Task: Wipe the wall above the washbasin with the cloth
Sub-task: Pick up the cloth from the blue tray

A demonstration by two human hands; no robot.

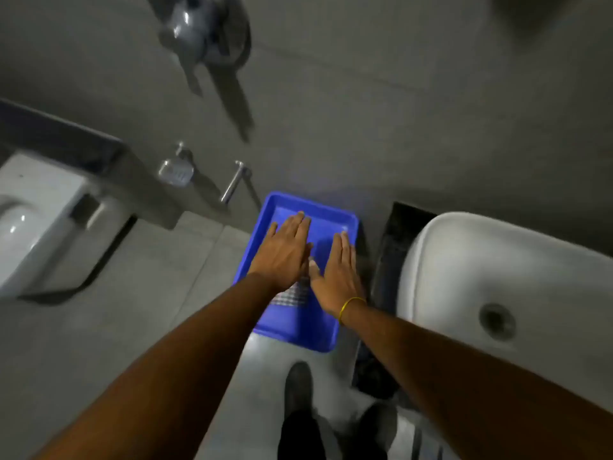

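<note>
Both hands, left (285, 254) and right (335, 277), hang flat and empty over the blue tray (300, 330) beside the basin (464, 260), so the checked cloth (292, 293) lying in it needs picking up before wiping the wall (398, 111).

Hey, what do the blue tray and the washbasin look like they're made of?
The blue tray looks like moulded plastic: uniform bright colour, thin raised rim, a dull sheen. The washbasin looks like glazed white ceramic: smooth, rounded, thick-lipped, softly glossy, though the blur leaves that open.
</note>
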